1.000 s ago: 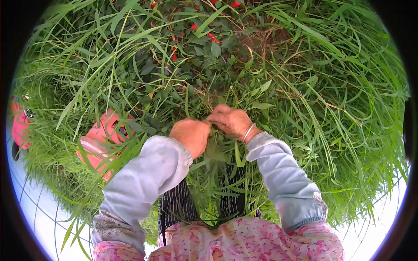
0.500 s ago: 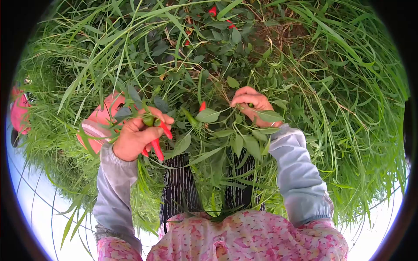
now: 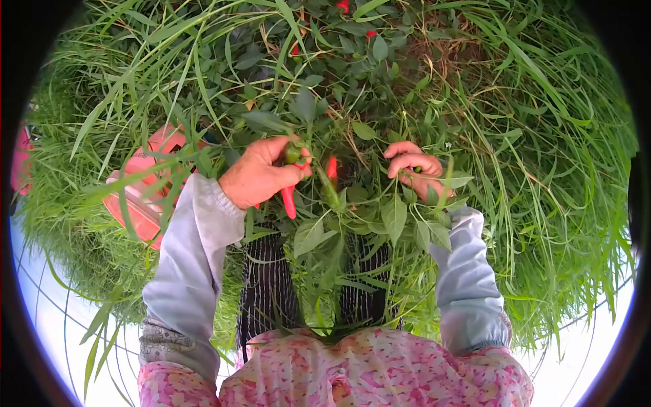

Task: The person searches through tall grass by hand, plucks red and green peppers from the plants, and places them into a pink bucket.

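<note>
My left hand (image 3: 261, 173) is closed around picked peppers. A red pepper (image 3: 289, 202) hangs below its fingers, and a green stem end shows at the fingertips. Just right of these fingertips, another red pepper (image 3: 331, 168) stands among the leaves, beside a green pepper (image 3: 329, 193). My right hand (image 3: 415, 169) has its fingers curled round a leafy stem of the pepper plant (image 3: 394, 217); a small green tip shows between the fingers, and leaves cover part of the palm.
A pink container (image 3: 139, 183) lies in the grass left of my left forearm. More red peppers (image 3: 295, 49) show among the leaves farther forward. Tall grass (image 3: 542, 156) surrounds the plants. Something pink (image 3: 21, 161) is at the far left edge.
My left hand has moved right and slightly up with the peppers, close to the standing red pepper. My right hand has shifted a little right, its fingers still round the stem.
</note>
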A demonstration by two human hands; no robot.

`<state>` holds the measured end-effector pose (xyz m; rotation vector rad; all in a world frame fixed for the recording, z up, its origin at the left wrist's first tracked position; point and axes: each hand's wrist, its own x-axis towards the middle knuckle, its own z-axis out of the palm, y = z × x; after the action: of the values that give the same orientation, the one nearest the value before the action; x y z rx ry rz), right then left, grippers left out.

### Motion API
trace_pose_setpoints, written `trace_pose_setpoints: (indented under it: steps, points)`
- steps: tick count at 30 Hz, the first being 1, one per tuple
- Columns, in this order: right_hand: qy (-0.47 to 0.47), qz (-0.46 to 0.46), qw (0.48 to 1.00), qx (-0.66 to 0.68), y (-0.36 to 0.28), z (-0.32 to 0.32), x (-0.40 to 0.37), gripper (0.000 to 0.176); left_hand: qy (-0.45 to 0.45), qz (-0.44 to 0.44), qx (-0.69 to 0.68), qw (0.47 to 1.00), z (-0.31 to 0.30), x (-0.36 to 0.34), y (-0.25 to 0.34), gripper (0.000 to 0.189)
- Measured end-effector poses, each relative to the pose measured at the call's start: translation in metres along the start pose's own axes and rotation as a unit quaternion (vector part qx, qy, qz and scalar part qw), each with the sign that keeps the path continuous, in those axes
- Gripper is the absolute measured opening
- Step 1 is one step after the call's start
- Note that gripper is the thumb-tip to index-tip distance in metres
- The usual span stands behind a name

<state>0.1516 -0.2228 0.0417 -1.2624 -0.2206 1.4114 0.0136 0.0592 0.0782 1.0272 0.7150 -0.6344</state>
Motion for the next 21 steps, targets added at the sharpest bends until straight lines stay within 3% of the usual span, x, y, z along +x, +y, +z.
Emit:
trace_pose_setpoints:
  steps: [2, 5, 9, 10, 13, 17, 18, 21]
  points:
    - [-0.02, -0.02, 0.997, -0.065, -0.002, -0.005, 0.003, 0.01, -0.031, -0.003, 0.005, 0.999, 0.003, 0.004, -0.016, 0.015]
    - [-0.02, -0.039, 0.992, -0.118, 0.0, -0.008, 0.006, 0.009, -0.031, -0.187, -0.022, 0.982, 0.013, -0.01, 0.003, 0.02]
    - [0.005, -0.007, 0.996, -0.09, -0.01, 0.002, 0.008, 0.013, 0.109, -0.183, -0.041, 0.976, 0.032, -0.025, -0.009, 0.026]
    - [0.01, -0.047, 0.993, -0.105, -0.001, 0.002, 0.01, 0.016, 0.13, -0.177, -0.068, 0.973, 0.033, -0.029, -0.015, 0.023]
    - [-0.008, -0.026, 0.988, -0.15, -0.004, 0.005, 0.012, 0.017, 0.151, -0.138, -0.231, 0.951, 0.042, -0.032, -0.025, 0.021]
    - [-0.005, -0.06, 0.959, -0.277, -0.014, 0.022, 0.016, 0.037, 0.089, -0.103, -0.315, 0.939, 0.048, -0.033, -0.026, 0.022]
    - [-0.028, -0.072, 0.94, -0.332, -0.025, 0.027, 0.017, 0.049, 0.083, -0.095, -0.314, 0.941, 0.049, -0.035, -0.029, 0.023]
    - [-0.066, -0.047, 0.899, -0.431, -0.06, 0.055, 0.013, 0.058, 0.077, -0.083, -0.324, 0.939, 0.053, -0.047, -0.026, 0.023]
